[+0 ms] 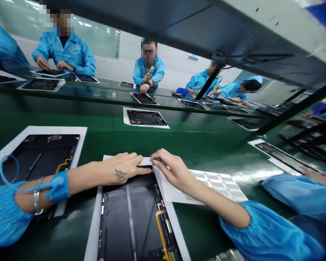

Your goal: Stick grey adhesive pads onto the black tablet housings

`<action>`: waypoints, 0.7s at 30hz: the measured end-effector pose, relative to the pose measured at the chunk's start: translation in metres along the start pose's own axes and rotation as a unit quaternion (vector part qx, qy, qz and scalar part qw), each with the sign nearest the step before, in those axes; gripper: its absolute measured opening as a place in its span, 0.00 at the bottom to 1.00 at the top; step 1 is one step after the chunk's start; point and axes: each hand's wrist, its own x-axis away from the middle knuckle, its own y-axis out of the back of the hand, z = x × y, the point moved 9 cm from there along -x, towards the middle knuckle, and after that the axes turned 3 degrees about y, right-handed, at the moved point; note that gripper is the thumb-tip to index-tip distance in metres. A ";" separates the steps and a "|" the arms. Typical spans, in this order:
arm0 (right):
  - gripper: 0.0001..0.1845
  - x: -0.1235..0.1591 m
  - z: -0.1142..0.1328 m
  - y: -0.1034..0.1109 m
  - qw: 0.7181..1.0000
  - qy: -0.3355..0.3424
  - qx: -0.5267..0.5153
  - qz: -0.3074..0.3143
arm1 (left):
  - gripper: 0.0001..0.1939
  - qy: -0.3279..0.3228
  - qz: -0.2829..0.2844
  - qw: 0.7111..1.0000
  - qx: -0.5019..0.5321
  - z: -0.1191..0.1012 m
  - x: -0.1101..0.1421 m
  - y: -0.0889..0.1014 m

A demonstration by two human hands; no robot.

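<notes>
In the head view a black tablet housing point(141, 214) lies on white paper point(93, 232) in front of me, with an orange flex cable point(160, 221) along its right side. My left hand point(125, 167) rests on its far edge, fingers stretched out, the index finger touching near the far right corner. Beside that corner my right hand point(174, 168) is pinched around something small and dark, whose kind I cannot make out. A blue wrist strap point(58, 185) with a coiled cord circles my left wrist. Under my right forearm lies a sheet of pale rectangular stickers point(217, 185).
Another tablet housing point(49, 152) lies on paper to the left, partly behind my left arm. One more housing point(145, 117) sits farther across the green bench point(105, 136). Co-workers in blue work opposite; a blue sleeve point(301, 192) is at right. A shelf point(179, 21) hangs overhead.
</notes>
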 end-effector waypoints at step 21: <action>0.08 -0.024 0.018 -0.062 0.903 0.132 0.239 0.330 | 0.17 -0.026 -0.100 0.987 0.126 0.002 0.034 0.015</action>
